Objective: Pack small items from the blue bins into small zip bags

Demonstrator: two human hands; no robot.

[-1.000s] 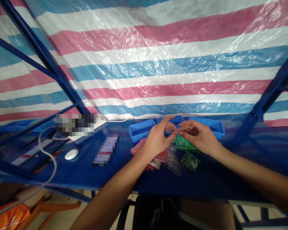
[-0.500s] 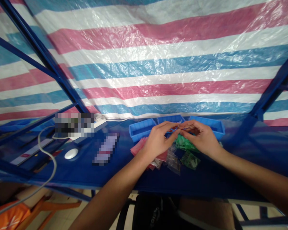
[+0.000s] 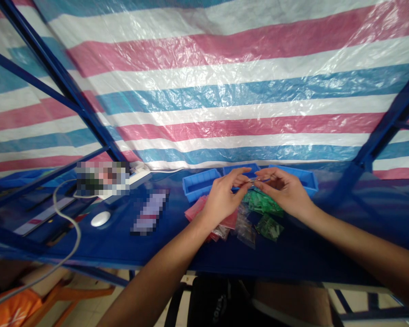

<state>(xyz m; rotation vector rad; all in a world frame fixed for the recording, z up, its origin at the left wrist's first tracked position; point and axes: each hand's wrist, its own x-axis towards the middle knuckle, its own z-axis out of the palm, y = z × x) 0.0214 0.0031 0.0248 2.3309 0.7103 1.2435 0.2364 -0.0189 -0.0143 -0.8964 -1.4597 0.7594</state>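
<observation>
My left hand (image 3: 226,194) and my right hand (image 3: 289,191) meet above the blue table, fingertips almost touching. Both pinch a small, thin, shiny piece between them, too small to name. Just below my right hand lies a pile of green plastic bags (image 3: 264,203). A separate green-tinted bag (image 3: 270,227) with something inside rests nearer me. Beside it is a clear plastic bag (image 3: 245,230). Pink bags (image 3: 195,209) lie partly hidden under my left hand and wrist. Behind the hands stand a left blue bin (image 3: 200,186), a middle blue bin (image 3: 241,170) and a right blue bin (image 3: 305,179).
To the left are a white mouse (image 3: 100,219), a pixelated flat object (image 3: 150,211) and a white power strip (image 3: 139,178). A grey cable (image 3: 77,234) hangs over the table's left side. Blue frame posts (image 3: 378,136) and a striped plastic sheet (image 3: 245,100) stand behind.
The fingertips of both hands have shifted slightly, and the thin shiny piece between them shows more plainly. My left index finger is lifted a little higher. The bags and bins stay put.
</observation>
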